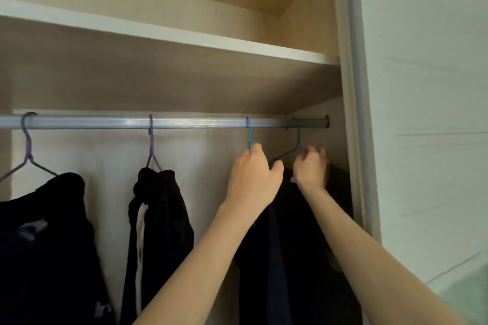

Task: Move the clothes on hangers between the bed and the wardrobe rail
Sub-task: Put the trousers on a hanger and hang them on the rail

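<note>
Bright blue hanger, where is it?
Head view: the bright blue hanger hooks on the rail right of centre, between a purple hanger and a darker hanger, left hand gripping it.

Two arms show, the left forearm (pixel 200 258) and the right forearm (pixel 369 253), both bare along their whole visible length (wrists included). The left hand (pixel 253 177) and right hand (pixel 310 170) are bare too; the right one's fingers are motion-blurred.
</note>
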